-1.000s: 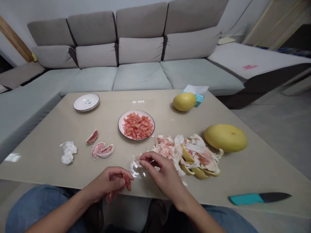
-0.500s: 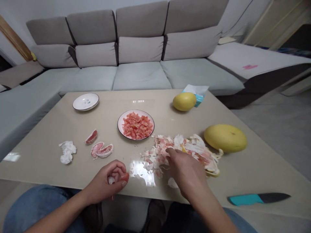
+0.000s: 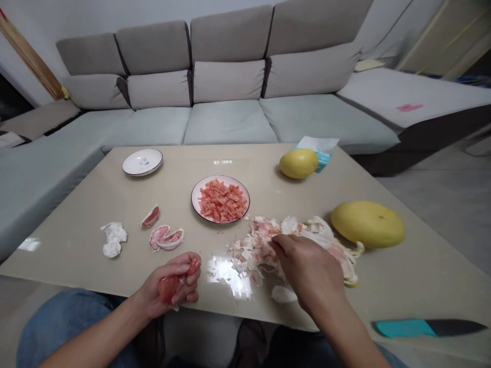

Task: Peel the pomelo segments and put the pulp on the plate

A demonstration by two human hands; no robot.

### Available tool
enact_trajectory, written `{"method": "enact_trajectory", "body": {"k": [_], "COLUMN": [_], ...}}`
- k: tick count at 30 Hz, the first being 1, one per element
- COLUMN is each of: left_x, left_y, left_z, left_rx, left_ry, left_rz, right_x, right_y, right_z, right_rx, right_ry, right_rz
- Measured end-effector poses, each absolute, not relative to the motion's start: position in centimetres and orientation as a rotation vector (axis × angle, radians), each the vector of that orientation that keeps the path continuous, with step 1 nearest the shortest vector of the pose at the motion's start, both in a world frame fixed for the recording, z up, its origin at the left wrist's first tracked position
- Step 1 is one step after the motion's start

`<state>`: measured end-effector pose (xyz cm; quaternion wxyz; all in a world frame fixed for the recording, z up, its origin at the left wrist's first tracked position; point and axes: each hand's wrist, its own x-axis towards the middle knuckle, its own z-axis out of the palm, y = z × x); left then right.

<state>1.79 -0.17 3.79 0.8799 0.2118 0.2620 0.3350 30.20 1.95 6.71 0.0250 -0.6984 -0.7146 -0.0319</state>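
Note:
Pieces of red pomelo flesh [image 3: 169,289] rest in my left hand [image 3: 174,286], whose fingers curl around them above the table's near edge. My right hand [image 3: 307,268] is over the pile of pomelo peel and membrane scraps [image 3: 261,240], fingertips pinched together; whatever they hold is hidden. Beyond my left hand lie pomelo segments [image 3: 171,239] with their skin on, and another segment [image 3: 150,217] sits just behind. A white plate [image 3: 194,197] heaped with peeled pomelo pieces [image 3: 222,201] stands in the middle of the table.
A whole pomelo [image 3: 367,224] is right of the scraps, and a second pomelo [image 3: 299,163] sits by a tissue pack [image 3: 324,159]. At front right lies a knife [image 3: 429,327] with a teal handle. Crumpled tissue [image 3: 114,239] and another plate [image 3: 142,162] are left. A sofa [image 3: 230,120] stands behind.
My left hand has turned palm up, showing the red flesh in it. The right fingers have drawn into a tighter pinch over the scraps. The whole view has shifted slightly.

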Motion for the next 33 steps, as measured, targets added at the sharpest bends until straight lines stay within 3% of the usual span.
{"method": "enact_trajectory", "body": {"k": [5, 11, 14, 33], "left_x": [2.1, 2.3, 2.2, 1.9], "left_y": [-0.3, -0.8, -1.2, -0.9], "left_z": [4.0, 4.4, 4.9, 4.9], "left_rx": [0.609, 0.966, 1.191, 1.032], "left_ry": [0.664, 0.881, 0.963, 1.05], "left_rz": [0.761, 0.754, 0.644, 0.538], "right_x": [29.5, 25.0, 22.9, 21.9], "right_y": [1.9, -0.2, -1.1, -0.7], "right_z": [6.2, 6.3, 6.5, 5.1], "right_rx": [-2.012, -1.325, -1.191, -0.989], "right_ry": [-2.044, -1.834, -1.726, -0.994], "right_rz": [-0.061, 1.055, 1.392, 2.05]}}
